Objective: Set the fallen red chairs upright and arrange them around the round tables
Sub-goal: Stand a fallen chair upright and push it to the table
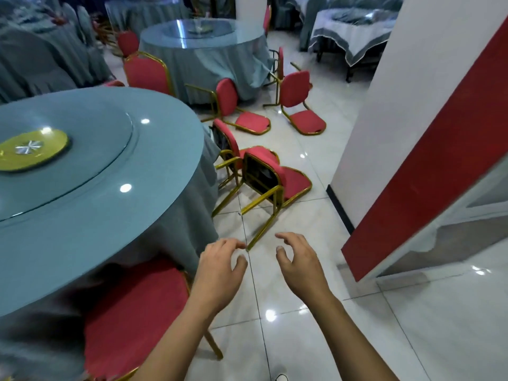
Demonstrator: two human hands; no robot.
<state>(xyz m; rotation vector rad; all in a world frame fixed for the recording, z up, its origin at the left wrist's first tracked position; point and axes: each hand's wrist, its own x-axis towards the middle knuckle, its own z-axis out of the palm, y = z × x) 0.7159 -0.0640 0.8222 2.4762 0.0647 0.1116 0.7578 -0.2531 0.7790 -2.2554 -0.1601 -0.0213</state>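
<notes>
Several red chairs with gold frames lie tipped over on the white tile floor. The nearest fallen chair (275,182) rests on its back with its legs pointing toward me, one leg tip just ahead of my hands. Another fallen chair (229,144) lies behind it against the near round table (165,149). Two more fallen chairs (242,111) (299,105) lie by the far round table (209,48). An upright red chair (132,314) stands tucked under the near table at my lower left. My left hand (220,273) and right hand (299,265) hover empty, fingers loosely curled.
A white and red pillar (406,138) stands at the right, narrowing the aisle beside the fallen chairs. Upright red chairs (145,72) stand between the two tables. Covered tables and chairs (354,37) fill the back. Open tiled floor (412,331) lies at the lower right.
</notes>
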